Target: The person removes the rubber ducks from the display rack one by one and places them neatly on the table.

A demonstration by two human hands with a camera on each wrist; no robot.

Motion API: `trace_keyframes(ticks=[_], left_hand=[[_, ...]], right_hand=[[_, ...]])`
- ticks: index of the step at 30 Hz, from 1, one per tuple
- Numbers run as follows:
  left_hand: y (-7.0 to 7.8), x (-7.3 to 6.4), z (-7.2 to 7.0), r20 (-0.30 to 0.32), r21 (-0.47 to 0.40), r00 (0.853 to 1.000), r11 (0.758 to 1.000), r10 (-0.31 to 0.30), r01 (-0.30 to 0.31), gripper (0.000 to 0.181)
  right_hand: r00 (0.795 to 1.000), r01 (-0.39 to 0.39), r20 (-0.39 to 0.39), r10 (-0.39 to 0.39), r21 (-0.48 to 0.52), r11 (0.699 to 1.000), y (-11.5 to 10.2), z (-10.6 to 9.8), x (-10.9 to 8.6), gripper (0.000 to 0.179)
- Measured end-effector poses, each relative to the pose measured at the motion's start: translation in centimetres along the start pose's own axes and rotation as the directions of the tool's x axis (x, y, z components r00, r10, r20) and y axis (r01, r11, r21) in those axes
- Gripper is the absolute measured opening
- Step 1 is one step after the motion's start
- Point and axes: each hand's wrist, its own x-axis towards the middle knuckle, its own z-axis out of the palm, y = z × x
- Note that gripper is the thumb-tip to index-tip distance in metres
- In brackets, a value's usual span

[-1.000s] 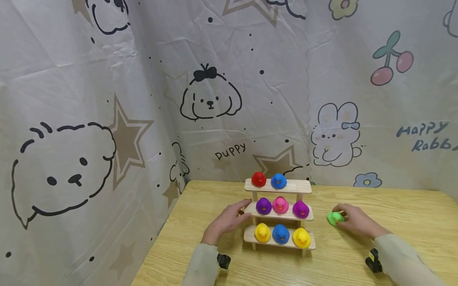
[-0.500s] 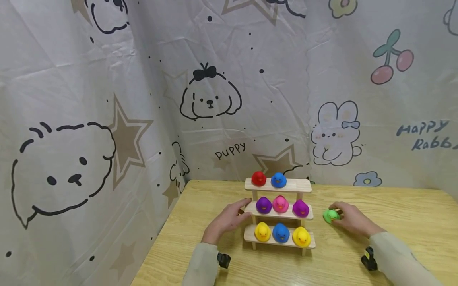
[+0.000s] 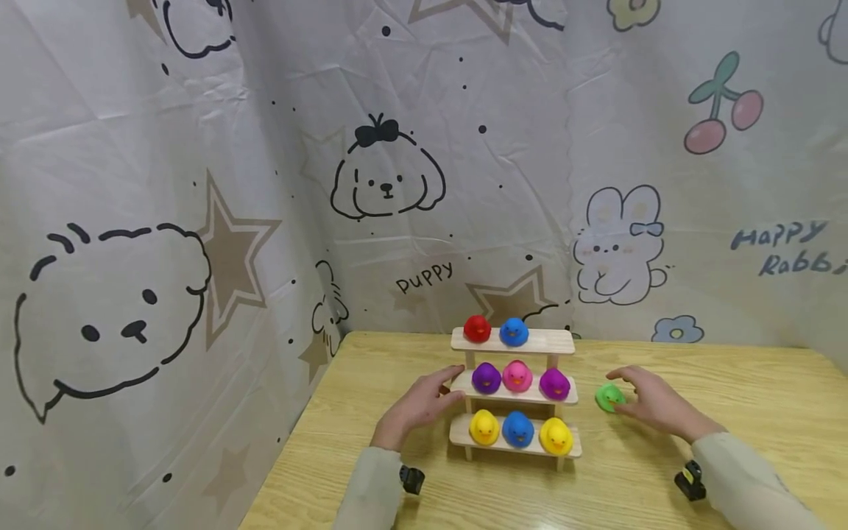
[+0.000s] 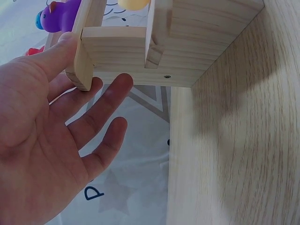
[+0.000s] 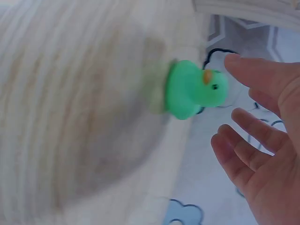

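A three-tier wooden shelf stands on the table, bearing several rubber ducks. My left hand pinches the left end of its middle tier, thumb on one face and fingertips on the other in the left wrist view, the other fingers spread. A green rubber duck sits upright on the table right of the shelf. Close beside it on the right is my right hand, thumb and fingers parted. In the right wrist view a gap shows between the hand and the duck's head.
On the top tier sit a red duck and a blue duck. The middle tier carries a purple, a pink and a magenta duck; the bottom tier two yellow ducks and a blue one. A printed curtain hangs behind the table.
My right hand slid the green duck a little left toward the shelf, then let go of it, its fingers parting and drawing back right. The left hand keeps its hold.
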Motion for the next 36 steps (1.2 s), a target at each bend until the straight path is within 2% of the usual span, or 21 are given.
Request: trace_keyframes(ticks=[5, 19, 36], left_hand=[[0.0, 0.0, -0.1, 0.001, -0.007, 1.0, 1.0, 0.001, -0.001, 0.052], [0.1, 0.0, -0.2, 0.0, -0.014, 1.0, 1.0, 0.008, -0.008, 0.052], [-0.2, 0.1, -0.1, -0.003, -0.016, 1.0, 1.0, 0.008, -0.008, 0.052]], right_hand=[[0.999, 0.039, -0.032, -0.039, -0.028, 0.999, -0.9, -0.8, -0.1, 0.047], [0.989, 0.135, -0.054, -0.136, -0.029, 0.99, -4.8, -2.4, -0.4, 0.047], [0.978, 0.196, -0.07, -0.198, -0.037, 0.98, -8.4, -1.8, 0.3, 0.048]])
